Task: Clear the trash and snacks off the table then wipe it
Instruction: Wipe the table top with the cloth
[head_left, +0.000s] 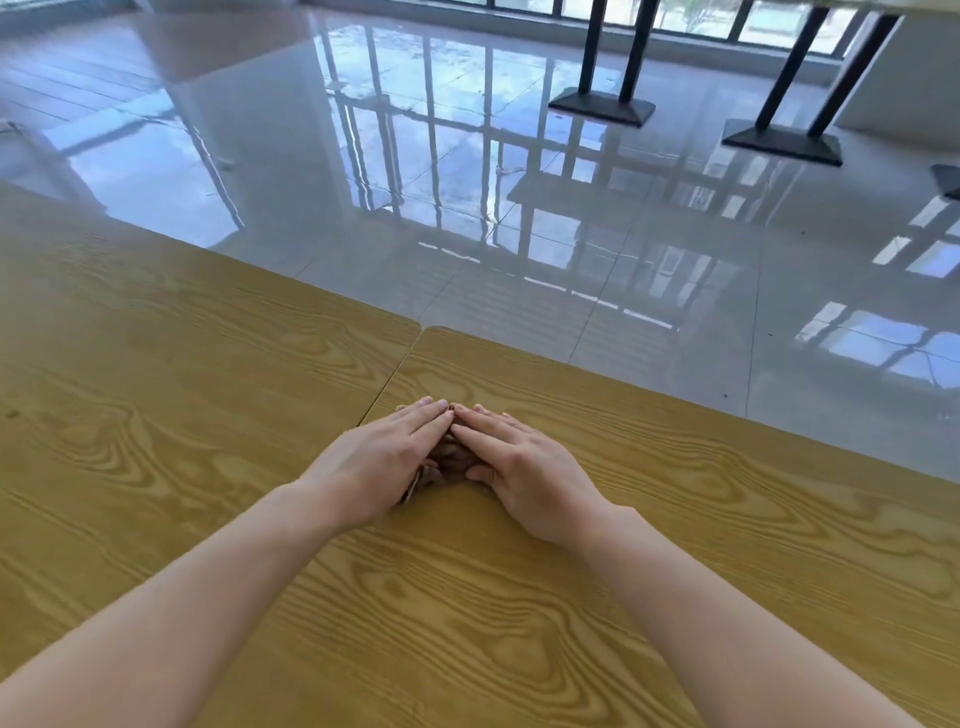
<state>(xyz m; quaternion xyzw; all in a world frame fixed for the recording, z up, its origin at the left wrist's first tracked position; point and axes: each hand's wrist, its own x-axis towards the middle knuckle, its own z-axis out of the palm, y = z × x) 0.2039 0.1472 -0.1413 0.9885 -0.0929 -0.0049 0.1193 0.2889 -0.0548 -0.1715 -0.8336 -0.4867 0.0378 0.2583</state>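
Mostly hidden brown scraps (448, 461) under left hand (375, 462), right hand (524, 467), fingers (427, 420) straight, tips touching, table seam (387, 379) beside

Bare left forearm (197, 587) and right forearm (701, 597) reach forward from the lower corners and converge at centre. The left hand (382, 462) and right hand (524, 467) lie palm down, angled toward each other, fingers straight and close together, fingertips touching in a peak. The right thumb (480, 474) points inward.

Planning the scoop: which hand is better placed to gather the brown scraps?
Left hand, probably: the brown scraps lie mostly under its palm, while the right hand only borders them with thumb.
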